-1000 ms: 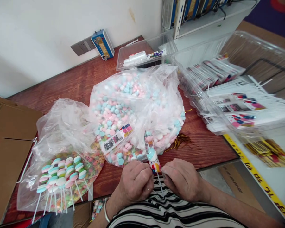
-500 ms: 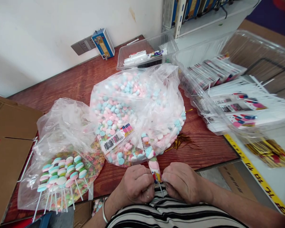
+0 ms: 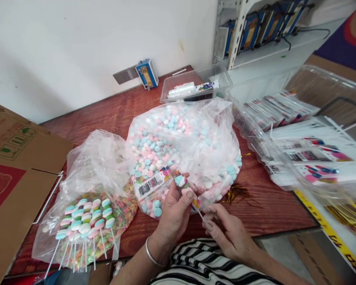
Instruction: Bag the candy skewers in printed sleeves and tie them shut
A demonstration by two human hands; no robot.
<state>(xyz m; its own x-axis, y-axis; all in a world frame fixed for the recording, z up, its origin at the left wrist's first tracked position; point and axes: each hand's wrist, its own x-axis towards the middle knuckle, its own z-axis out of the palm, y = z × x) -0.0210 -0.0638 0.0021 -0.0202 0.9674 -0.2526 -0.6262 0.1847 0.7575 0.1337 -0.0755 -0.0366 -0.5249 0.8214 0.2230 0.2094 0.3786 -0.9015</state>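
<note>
My left hand (image 3: 173, 213) grips a wrapped candy lollipop (image 3: 184, 187) by its lower part, the candy end pointing up-left over the big bag. The fingers of my right hand (image 3: 227, 231) pinch the white stick (image 3: 200, 215) just below it. Behind lies a large clear bag (image 3: 192, 150) full of pink, blue and white candies, with a printed wrapper (image 3: 152, 183) lying on it. A second clear bag (image 3: 86, 206) at the left holds finished lollipops (image 3: 84, 221) on white sticks.
A clear tray (image 3: 299, 134) of printed wrappers and white sticks stands at the right. A small clear box (image 3: 195, 85) sits at the back, a blue device (image 3: 146, 73) by the wall. Gold twist ties (image 3: 237, 194) lie on the red-brown table (image 3: 101, 113). Cardboard (image 3: 14, 166) at left.
My hands have lifted from the table edge and shifted; the left hand now holds the lollipop higher and tilted left, while the right hand slid down onto its stick. The view tilted up.
</note>
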